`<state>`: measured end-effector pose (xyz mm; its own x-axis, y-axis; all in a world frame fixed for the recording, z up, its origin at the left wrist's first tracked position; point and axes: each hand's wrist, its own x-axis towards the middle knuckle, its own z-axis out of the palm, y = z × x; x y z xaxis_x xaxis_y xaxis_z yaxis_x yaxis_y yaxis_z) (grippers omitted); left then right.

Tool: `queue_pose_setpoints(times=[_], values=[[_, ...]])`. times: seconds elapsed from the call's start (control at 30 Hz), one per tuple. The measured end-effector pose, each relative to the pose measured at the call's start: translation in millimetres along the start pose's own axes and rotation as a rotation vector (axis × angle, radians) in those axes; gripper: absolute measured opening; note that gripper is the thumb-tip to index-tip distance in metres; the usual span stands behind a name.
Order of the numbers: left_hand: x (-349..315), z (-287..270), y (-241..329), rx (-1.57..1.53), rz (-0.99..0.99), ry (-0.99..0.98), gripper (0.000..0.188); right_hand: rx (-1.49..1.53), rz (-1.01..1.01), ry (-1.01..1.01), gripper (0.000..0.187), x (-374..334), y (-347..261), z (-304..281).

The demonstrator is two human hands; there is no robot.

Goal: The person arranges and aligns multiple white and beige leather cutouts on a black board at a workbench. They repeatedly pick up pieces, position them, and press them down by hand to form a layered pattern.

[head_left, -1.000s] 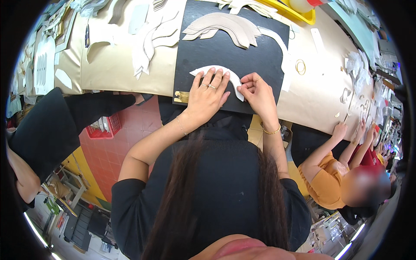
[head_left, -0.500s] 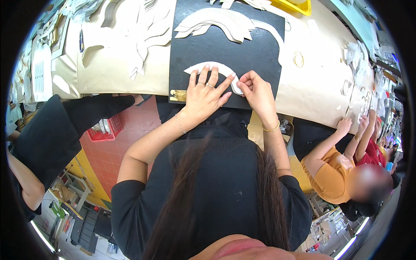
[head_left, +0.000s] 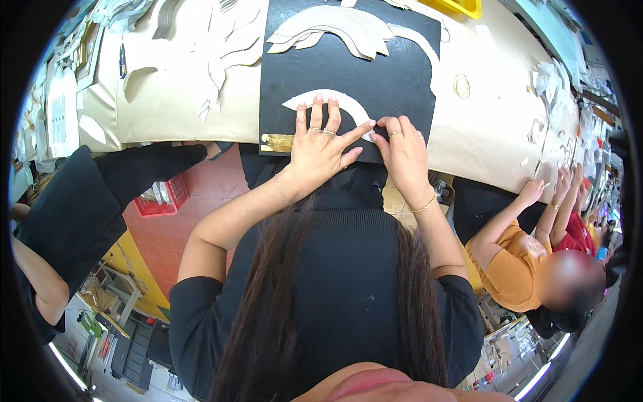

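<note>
Two hands at the near edge of one black mat (head_left: 375,74). Left hand (head_left: 320,149) lies flat, fingers spread, fingertips pressing on one curved white piece (head_left: 321,99); two rings visible on it, one thin bracelet at the wrist. Right hand (head_left: 404,151) is curled, fingers bunched together at the right end of that same curved piece, pinching or pressing its tip, can't tell which; one ring, one gold bracelet at the wrist. The curved piece sits on the mat's near half, arching away from the person, both ends pointing back toward them. One small gold patch (head_left: 276,142) at the mat's near left corner, just left of the left hand. At the far edge of the mat, one stack of beige curved pieces (head_left: 335,27), several overlapping, exact count unclear. The mat lies on one long table covered in tan paper (head_left: 492,134). One gold ring-shaped item (head_left: 462,86) on the paper, right of the mat. One yellow tray (head_left: 459,7) at the far edge. Loose pale cut shapes (head_left: 214,60) scattered left of the mat, too many and overlapping to count. A second person in an orange top (head_left: 512,268) stands to the right, hands on the table edge. One red basket (head_left: 161,197) on the floor at left.
</note>
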<state>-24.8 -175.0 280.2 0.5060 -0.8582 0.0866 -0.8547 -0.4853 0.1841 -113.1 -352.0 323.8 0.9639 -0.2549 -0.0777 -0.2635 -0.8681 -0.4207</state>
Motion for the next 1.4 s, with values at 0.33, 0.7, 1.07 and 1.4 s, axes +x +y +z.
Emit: queue_pose_setpoints(times=[0.33, 0.7, 1.07, 1.4], values=[[19, -50, 7, 0.062, 0.086, -0.436, 0.096, 0.134, 0.149, -0.001, 0.042, 11, 21, -37], [39, -49, -43, -0.311, -0.268, -0.017, 0.032, 0.053, 0.196, 0.413, 0.031, 123, 79, -25], [-14, -78, -147, -1.149, -0.751, 0.335, 0.017, 0.148, 0.126, 0.344, 0.013, 140, 89, -20], [50, -50, -156, -0.306, -0.446, 0.454, 0.035, 0.286, 0.181, 0.463, 0.020, 114, 84, -30]])
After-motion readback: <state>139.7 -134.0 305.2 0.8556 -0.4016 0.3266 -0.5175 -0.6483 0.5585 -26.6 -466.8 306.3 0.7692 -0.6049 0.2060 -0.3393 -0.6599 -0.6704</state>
